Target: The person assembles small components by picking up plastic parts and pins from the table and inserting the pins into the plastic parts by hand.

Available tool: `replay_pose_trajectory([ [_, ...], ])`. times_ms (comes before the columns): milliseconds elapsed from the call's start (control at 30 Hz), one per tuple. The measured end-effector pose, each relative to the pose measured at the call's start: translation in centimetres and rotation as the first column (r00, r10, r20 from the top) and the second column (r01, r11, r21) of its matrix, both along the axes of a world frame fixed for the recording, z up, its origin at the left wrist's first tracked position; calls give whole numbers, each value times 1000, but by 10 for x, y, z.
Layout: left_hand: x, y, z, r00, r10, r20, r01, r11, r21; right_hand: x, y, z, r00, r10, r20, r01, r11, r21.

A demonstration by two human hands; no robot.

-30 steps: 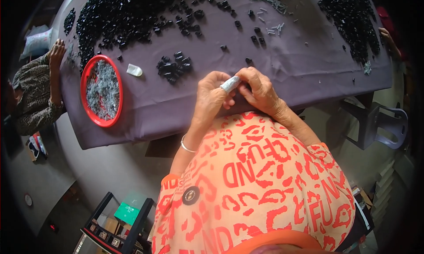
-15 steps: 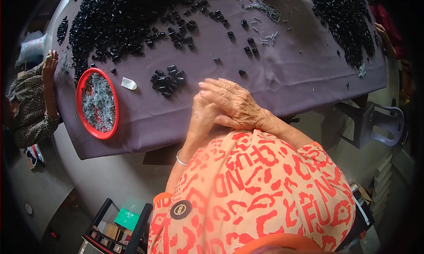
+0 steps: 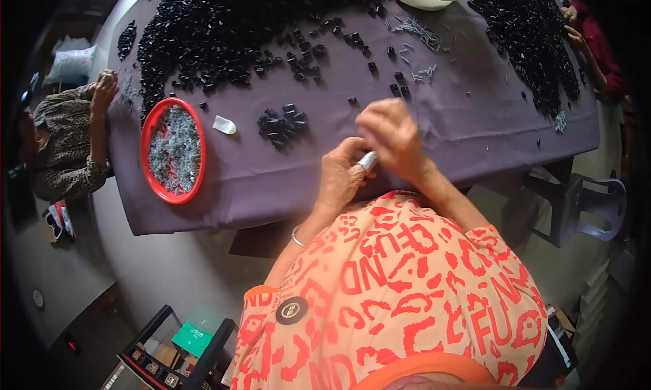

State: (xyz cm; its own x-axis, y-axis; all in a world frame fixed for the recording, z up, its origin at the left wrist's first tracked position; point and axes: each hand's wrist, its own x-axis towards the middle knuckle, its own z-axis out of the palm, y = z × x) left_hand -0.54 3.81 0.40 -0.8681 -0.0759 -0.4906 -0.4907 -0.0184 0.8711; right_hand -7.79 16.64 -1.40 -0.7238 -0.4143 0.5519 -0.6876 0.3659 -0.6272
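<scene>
My left hand [image 3: 341,176] is closed in front of my body, just over the table's near edge. A small white tube [image 3: 367,161], like a finger cot, shows at its curled fingers; whether a finger is inside it I cannot tell. My right hand [image 3: 397,133] is lifted just above and to the right of it, its fingers smeared by motion. A similar white finger cot [image 3: 224,125] lies on the table to the left. Between it and my hands is a small heap of shiny black plastic parts [image 3: 281,125].
A red oval basket [image 3: 146,161] holds thin grey pieces. Large piles of black parts [image 3: 203,44] [image 3: 525,44] cover the far side, with loose grey pins [image 3: 417,30] and a white bowl [image 3: 424,0]. People sit at left [image 3: 71,139] and right [image 3: 597,51]. A plastic chair [image 3: 576,207] stands right.
My hands have come out of their clasp. The right one has risen off the left, and the white tube has come into sight. The view has shifted, showing more of the white bowl.
</scene>
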Motion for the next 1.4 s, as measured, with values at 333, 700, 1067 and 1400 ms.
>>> replay_pose_trajectory([
  [333,2,-45,-13,865,-109,-490,-280,705,-651,-45,-19,-14,966,-20,-258,117,923,368],
  [700,2,-33,8,965,261,-28,-209,830,517,2,10,13,530,429,732,8,860,-510],
  [1067,2,-18,-1,989,28,143,-136,537,833,19,18,14,882,269,386,-125,925,-359],
  [1400,3,-7,-2,994,-7,113,-88,585,806,29,27,20,786,294,543,-37,900,-434],
])
